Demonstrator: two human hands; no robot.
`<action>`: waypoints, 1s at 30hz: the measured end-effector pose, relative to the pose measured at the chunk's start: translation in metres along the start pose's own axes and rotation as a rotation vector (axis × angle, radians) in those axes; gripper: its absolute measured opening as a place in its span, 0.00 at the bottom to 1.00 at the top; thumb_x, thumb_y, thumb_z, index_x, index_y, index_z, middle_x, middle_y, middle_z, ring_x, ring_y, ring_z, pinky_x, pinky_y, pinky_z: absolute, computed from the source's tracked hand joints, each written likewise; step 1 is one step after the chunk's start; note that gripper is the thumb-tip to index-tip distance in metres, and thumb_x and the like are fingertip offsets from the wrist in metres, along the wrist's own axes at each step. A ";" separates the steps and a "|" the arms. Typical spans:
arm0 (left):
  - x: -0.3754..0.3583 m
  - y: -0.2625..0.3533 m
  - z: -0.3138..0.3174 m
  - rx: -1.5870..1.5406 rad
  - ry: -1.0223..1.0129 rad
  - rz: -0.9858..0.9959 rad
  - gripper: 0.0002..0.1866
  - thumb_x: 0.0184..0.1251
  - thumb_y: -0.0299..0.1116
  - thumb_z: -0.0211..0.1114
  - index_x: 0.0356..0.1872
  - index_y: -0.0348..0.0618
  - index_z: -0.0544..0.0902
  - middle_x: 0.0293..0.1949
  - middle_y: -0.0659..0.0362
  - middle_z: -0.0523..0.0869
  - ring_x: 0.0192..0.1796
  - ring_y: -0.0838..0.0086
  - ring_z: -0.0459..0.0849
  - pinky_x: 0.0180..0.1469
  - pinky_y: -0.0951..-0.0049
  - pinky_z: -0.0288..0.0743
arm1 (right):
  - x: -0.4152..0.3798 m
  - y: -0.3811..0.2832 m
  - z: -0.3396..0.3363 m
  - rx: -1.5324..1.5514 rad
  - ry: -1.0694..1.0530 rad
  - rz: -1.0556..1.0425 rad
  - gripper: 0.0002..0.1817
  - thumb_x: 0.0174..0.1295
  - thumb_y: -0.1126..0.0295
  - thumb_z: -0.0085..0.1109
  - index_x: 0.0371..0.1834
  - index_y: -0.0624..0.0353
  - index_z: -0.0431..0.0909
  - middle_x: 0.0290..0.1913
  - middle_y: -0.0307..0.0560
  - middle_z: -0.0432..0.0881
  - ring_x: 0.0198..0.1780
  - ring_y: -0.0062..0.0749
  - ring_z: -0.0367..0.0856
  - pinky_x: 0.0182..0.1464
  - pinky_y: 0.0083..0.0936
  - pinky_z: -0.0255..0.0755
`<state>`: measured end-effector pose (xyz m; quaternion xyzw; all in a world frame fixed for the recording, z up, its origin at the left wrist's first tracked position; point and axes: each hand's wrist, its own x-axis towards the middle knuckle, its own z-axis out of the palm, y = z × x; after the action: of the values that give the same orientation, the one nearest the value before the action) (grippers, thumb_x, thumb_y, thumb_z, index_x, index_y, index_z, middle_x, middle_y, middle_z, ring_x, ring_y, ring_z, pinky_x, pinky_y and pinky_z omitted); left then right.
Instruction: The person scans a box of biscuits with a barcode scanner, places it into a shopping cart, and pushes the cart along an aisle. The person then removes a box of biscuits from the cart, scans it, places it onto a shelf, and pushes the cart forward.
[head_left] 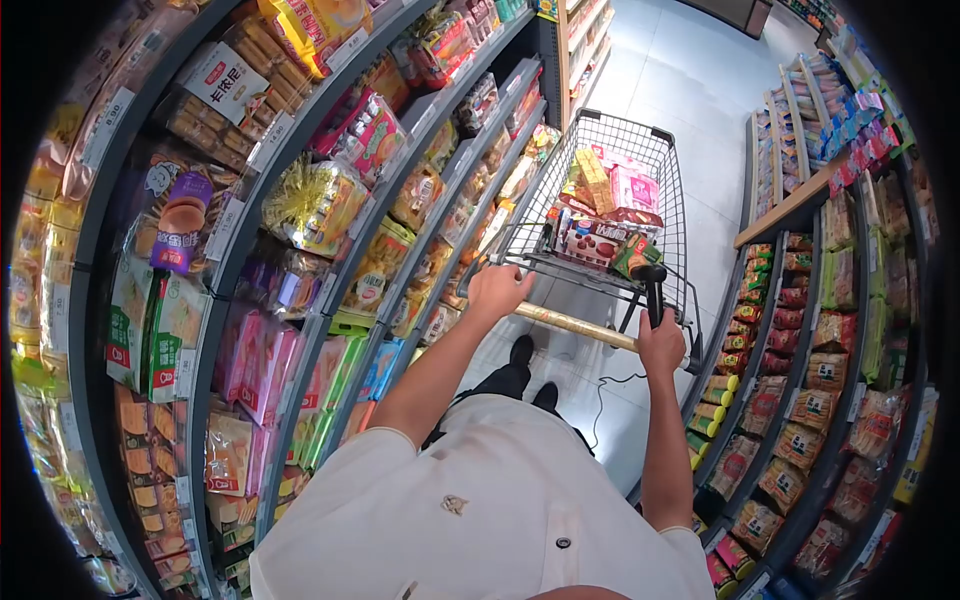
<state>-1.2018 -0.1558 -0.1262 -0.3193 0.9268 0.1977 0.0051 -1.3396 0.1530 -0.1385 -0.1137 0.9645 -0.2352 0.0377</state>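
Note:
My left hand is wrapped round the left part of the pale yellow handle bar of a wire shopping cart. My right hand is at the bar's right end, closed round a black upright device with a wider head. What the device is I cannot make out. A thin dark cord hangs below the bar. Packaged snacks lie in the cart: a pink box, a yellow pack, a pack with round brown pictures and a green pack.
Tall shelves of packaged cakes and biscuits curve along my left. More shelves with small packs stand close on the right. Ahead of the cart the pale tiled floor continues. My dark shoes are behind the cart.

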 end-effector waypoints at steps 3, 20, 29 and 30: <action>-0.014 0.002 -0.002 0.008 -0.002 0.001 0.25 0.70 0.61 0.64 0.35 0.49 0.94 0.32 0.50 0.92 0.40 0.53 0.92 0.45 0.53 0.83 | -0.012 0.004 -0.004 -0.010 -0.019 0.000 0.20 0.70 0.48 0.64 0.41 0.56 0.78 0.28 0.58 0.87 0.33 0.61 0.88 0.38 0.56 0.77; -0.040 0.015 -0.001 0.035 -0.030 -0.002 0.17 0.69 0.54 0.70 0.35 0.52 0.92 0.20 0.56 0.86 0.27 0.57 0.88 0.31 0.57 0.77 | -0.044 0.007 -0.010 0.073 0.013 0.113 0.17 0.68 0.56 0.68 0.52 0.54 0.81 0.27 0.53 0.87 0.30 0.57 0.88 0.34 0.49 0.77; -0.030 0.007 0.004 -0.024 -0.032 0.035 0.17 0.68 0.53 0.72 0.38 0.51 0.93 0.17 0.60 0.84 0.23 0.62 0.86 0.28 0.60 0.76 | -0.041 0.001 -0.008 0.120 0.046 0.120 0.16 0.66 0.65 0.71 0.53 0.59 0.82 0.29 0.55 0.87 0.31 0.57 0.87 0.33 0.44 0.76; -0.029 0.007 0.003 -0.030 -0.030 0.034 0.17 0.68 0.53 0.72 0.38 0.51 0.93 0.17 0.60 0.84 0.22 0.62 0.86 0.28 0.61 0.76 | -0.041 0.002 -0.006 0.137 0.053 0.131 0.16 0.66 0.65 0.71 0.53 0.60 0.81 0.30 0.55 0.86 0.31 0.55 0.88 0.33 0.42 0.76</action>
<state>-1.1831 -0.1319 -0.1225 -0.3003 0.9289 0.2165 0.0107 -1.3009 0.1671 -0.1333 -0.0410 0.9522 -0.3008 0.0350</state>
